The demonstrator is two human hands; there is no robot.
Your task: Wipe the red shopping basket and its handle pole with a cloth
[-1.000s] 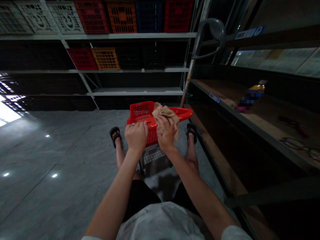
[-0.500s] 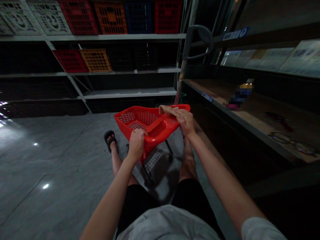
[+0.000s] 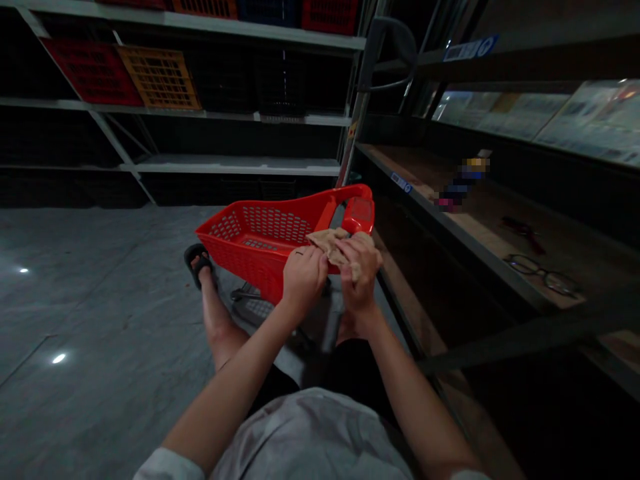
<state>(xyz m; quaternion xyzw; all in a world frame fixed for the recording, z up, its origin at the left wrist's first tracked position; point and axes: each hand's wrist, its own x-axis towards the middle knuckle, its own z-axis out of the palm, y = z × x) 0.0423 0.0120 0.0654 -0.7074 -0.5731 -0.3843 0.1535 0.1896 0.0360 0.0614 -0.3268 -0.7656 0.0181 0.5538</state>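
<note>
A small red plastic shopping cart stands before me between my legs, its perforated basket turned to the left. My right hand is closed around a crumpled tan cloth at the cart's handle end. Close beside it, my left hand has its fingers curled at the near rim of the basket. Those fingers touch or nearly touch the cloth; whether they grip the rim or the cloth is partly hidden. Part of the rim lies behind both hands.
On the right, a wooden shelf holds eyeglasses, a dark red item and a pixelated object. Behind the cart, a metal rack carries a yellow crate and a red crate. A grey handle rises at the corner.
The cart has turned, with its handle end swinging to the right. My right hand has drawn the cloth nearer to me, and my left hand has moved right along the cart, closer to it.
</note>
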